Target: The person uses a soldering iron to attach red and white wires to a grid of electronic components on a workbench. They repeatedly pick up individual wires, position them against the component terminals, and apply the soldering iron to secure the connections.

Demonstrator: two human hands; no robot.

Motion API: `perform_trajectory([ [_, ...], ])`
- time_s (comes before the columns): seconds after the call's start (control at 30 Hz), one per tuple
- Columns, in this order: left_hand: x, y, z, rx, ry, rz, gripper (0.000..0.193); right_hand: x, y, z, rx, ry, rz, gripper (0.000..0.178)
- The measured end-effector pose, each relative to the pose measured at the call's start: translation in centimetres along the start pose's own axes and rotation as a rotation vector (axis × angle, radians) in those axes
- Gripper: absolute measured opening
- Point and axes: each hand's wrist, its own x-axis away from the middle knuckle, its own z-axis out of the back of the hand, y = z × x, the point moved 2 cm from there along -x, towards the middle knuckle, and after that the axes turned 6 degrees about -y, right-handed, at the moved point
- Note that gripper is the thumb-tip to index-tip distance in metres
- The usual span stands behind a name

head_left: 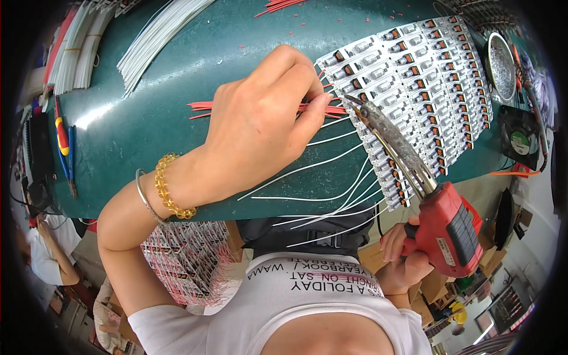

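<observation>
My left hand (266,112) pinches a bunch of thin red wires (200,107), its fingertips close to the edge of a panel of small circuit boards (423,77). In my right hand (403,259) is a red soldering gun (447,231), gripped by its handle. Its metal tip points up and left, over the panel's left edge, just beside my left fingertips; whether it touches a board I cannot tell. Several white wires (316,198) trail leftward from the lower boards, some past the table's near edge. The panel lies on the green tabletop (142,124).
Bundles of white wires (158,42) lie far left, with more bundled strips (80,50) beyond. Pliers with blue handles (71,160) and a red-and-yellow handled tool (61,135) are left. A metal bowl (502,66) and a black fan (520,139) stand right. Wired boards (183,260) sit below the table.
</observation>
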Motion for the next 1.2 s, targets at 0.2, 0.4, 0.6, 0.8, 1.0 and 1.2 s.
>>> perform_trajectory([
  [0.2,0.1,0.1,0.1,-0.026,-0.003,0.003,0.011,1.9,2.8,3.5,0.355,-0.006,0.047,0.074],
  [0.4,0.2,0.1,0.0,-0.049,0.019,-0.006,0.011,1.7,2.4,3.1,0.267,-0.002,0.064,0.078],
  [0.6,0.0,0.1,-0.1,-0.060,-0.005,-0.012,0.010,0.8,0.8,0.8,-0.037,0.053,0.024,0.083],
  [0.8,0.3,0.9,0.5,0.010,-0.030,-0.017,0.010,1.0,0.6,1.1,-0.007,0.037,-0.005,0.086],
  [1.0,0.6,1.0,-0.1,0.017,-0.044,-0.019,0.011,1.1,0.2,0.9,-0.069,-0.003,-0.035,0.085],
  [1.2,0.6,1.0,-0.5,0.008,-0.039,-0.019,0.011,1.1,0.3,0.8,-0.050,-0.023,-0.032,0.080],
])
